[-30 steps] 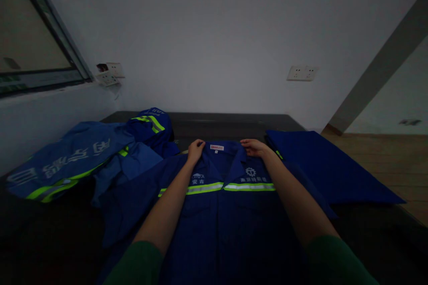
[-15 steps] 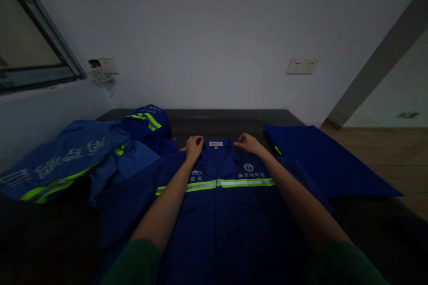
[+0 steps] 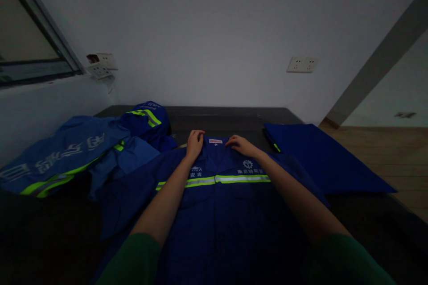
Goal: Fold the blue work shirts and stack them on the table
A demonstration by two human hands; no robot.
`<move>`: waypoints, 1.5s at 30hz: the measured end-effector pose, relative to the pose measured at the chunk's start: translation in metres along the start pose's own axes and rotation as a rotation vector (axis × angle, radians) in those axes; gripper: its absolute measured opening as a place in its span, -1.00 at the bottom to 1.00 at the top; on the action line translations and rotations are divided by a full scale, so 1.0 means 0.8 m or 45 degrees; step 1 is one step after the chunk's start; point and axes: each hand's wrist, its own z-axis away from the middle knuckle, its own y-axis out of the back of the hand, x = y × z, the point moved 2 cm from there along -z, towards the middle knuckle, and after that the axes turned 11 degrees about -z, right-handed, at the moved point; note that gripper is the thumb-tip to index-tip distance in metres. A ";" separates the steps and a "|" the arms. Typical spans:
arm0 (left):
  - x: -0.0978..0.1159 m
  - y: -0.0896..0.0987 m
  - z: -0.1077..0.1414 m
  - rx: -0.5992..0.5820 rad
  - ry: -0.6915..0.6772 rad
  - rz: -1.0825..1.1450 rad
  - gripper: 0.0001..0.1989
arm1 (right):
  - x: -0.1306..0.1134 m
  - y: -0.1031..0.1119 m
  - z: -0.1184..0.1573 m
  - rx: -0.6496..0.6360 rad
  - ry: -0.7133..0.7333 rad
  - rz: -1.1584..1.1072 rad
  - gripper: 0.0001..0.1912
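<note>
A dark blue work jacket [image 3: 200,209] lies spread front up before me. It has a yellow-green and silver reflective band across the chest, white printing and a white label inside the neck. My left hand [image 3: 195,142] is closed at the left side of the collar, its fingertips bent over the collar edge. At the right side of the collar, my right hand [image 3: 242,145] has its fingers bent and pinched on the cloth. The fingertips of both hands are partly hidden in the dim light.
Crumpled blue work jackets [image 3: 67,149] with reflective bands are heaped at the left. A folded blue garment [image 3: 321,160] lies flat at the right. The dark table [image 3: 214,113] meets a pale wall with sockets [image 3: 302,64]. A window [image 3: 30,30] is at upper left.
My right hand has slid left along the collar, closer to the neck label. The fingers of my left hand have shifted slightly at the collar. The view has tilted a little.
</note>
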 end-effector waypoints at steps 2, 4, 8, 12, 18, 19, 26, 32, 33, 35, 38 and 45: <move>0.010 0.004 -0.002 -0.080 -0.081 -0.011 -0.72 | 0.006 -0.003 0.003 -0.060 0.121 0.142 -0.72; 0.018 0.011 0.001 -0.205 -0.183 -0.028 -0.73 | 0.011 -0.009 0.003 -0.075 0.145 0.223 -0.78; 0.021 0.033 0.026 -0.454 -0.410 -0.089 -0.77 | 0.014 -0.017 0.000 0.002 0.146 0.250 -0.85; 0.008 0.049 0.061 -0.550 -0.553 -0.291 -0.63 | 0.012 -0.022 -0.002 0.096 0.136 0.237 -0.87; 0.000 0.031 0.075 -0.694 -0.427 -0.487 -0.48 | -0.001 -0.047 0.004 0.265 0.038 0.281 -0.86; 0.002 0.028 0.073 -0.720 -0.407 -0.500 -0.47 | -0.004 -0.051 0.006 0.297 0.015 0.293 -0.83; 0.016 0.029 0.069 -0.708 -0.276 -0.500 -0.37 | -0.030 -0.058 0.033 0.468 -0.128 0.199 -0.58; 0.018 0.018 0.084 -0.716 -0.180 -0.527 -0.25 | -0.039 -0.090 0.056 0.134 -0.316 0.283 -0.25; 0.017 0.016 0.084 -0.726 -0.162 -0.545 -0.25 | -0.039 -0.093 0.057 0.114 -0.323 0.308 -0.24; 0.013 0.011 0.082 -0.728 -0.136 -0.573 -0.24 | -0.035 -0.095 0.054 0.105 -0.327 0.335 -0.22; 0.008 0.004 0.070 -0.713 -0.121 -0.595 -0.23 | -0.028 -0.091 0.041 0.106 -0.341 0.332 -0.22; 0.009 0.005 0.046 -0.479 -0.145 -0.572 -0.41 | -0.027 -0.071 0.019 0.134 -0.326 0.287 -0.28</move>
